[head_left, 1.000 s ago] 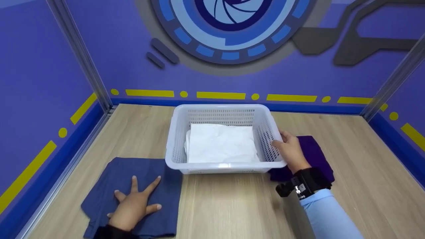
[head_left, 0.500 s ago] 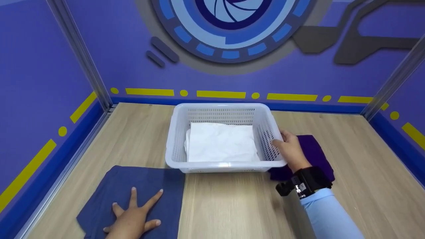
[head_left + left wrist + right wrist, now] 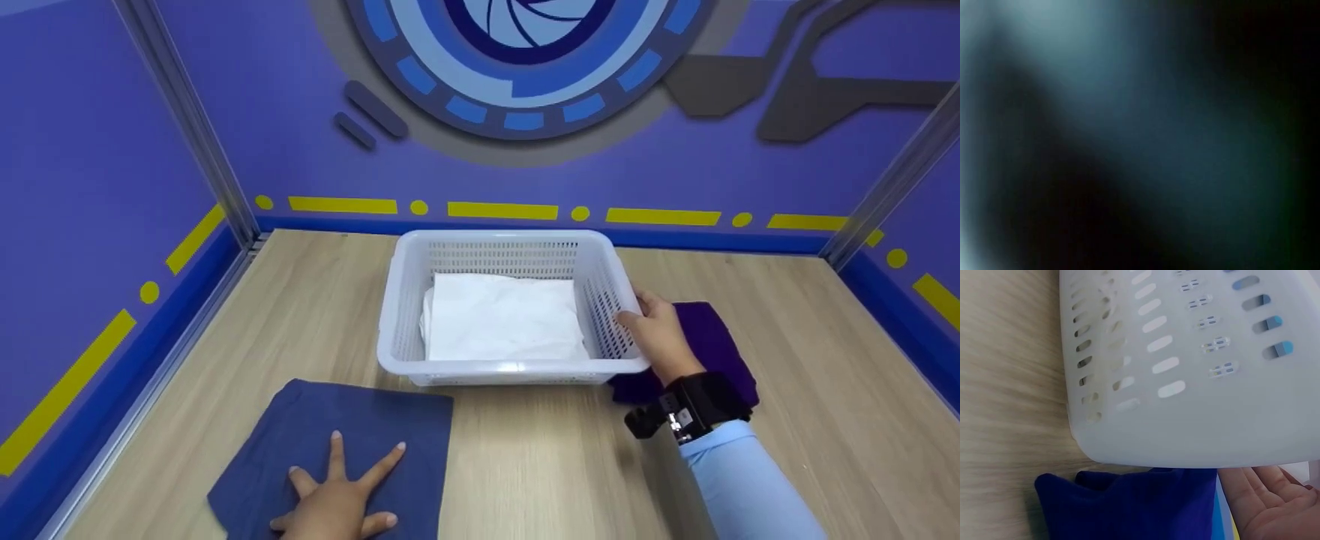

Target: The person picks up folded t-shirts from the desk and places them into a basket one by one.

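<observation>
Pressing flat, fingers spread, left hand (image 3: 337, 506) on blue cloth (image 3: 337, 435) at lower left; right hand (image 3: 660, 337) gripping basket (image 3: 510, 244) rim (white cloth (image 3: 502, 326) already inside), purple cloth (image 3: 712, 341) waiting outside.

A navy cloth (image 3: 352, 442) is being pressed flat on the table. A white slotted basket (image 3: 405, 300), with a folded white cloth (image 3: 502, 315) inside, is being gripped at its right rim.

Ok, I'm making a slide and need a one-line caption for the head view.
Left hand flat on a blue cloth, right hand gripping the side of a white basket.
</observation>
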The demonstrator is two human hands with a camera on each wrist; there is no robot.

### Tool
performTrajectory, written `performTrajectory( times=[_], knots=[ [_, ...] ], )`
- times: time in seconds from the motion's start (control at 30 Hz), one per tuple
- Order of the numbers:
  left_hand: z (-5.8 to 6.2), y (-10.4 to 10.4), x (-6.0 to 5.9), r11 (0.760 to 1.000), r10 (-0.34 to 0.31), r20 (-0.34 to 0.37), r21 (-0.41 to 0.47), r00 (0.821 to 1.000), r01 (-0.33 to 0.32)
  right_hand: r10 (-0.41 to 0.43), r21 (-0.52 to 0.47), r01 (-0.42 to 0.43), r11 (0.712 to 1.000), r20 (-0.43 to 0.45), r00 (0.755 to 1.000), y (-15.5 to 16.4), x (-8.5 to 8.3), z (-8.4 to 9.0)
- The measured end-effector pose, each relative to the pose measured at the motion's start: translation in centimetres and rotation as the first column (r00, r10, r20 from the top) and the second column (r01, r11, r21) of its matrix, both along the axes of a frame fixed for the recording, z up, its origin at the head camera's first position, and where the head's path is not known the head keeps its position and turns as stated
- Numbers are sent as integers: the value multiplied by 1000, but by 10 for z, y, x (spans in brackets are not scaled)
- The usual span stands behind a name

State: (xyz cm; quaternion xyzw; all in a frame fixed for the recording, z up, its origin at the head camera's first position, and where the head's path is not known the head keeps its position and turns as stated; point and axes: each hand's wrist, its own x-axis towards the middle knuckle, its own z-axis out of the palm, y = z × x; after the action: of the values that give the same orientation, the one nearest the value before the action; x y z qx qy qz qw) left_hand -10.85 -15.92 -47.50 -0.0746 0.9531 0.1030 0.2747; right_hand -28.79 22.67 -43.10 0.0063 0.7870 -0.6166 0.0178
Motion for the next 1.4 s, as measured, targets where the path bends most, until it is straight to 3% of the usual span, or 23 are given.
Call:
performTrajectory(
  times=[0.33,0.7,1.03,1.4],
  knots=[
    [1,41,-5,999,-13,10,-32,1000,13,-5,-6,5,1000,8,1000,1,-1,0],
    [3,91,-3,993,-81,-81,-95,993,73,-8,0,8,1000,-13,1000,2,-1,2],
    [-4,144,-3,994,-94,-82,-70,992,89,-3,1,3,1000,-7,1000,0,-2,0],
    [1,175,-10,985,-121,-90,-132,989,109,-4,6,5,1000,-11,1000,0,-1,0]
  ],
)
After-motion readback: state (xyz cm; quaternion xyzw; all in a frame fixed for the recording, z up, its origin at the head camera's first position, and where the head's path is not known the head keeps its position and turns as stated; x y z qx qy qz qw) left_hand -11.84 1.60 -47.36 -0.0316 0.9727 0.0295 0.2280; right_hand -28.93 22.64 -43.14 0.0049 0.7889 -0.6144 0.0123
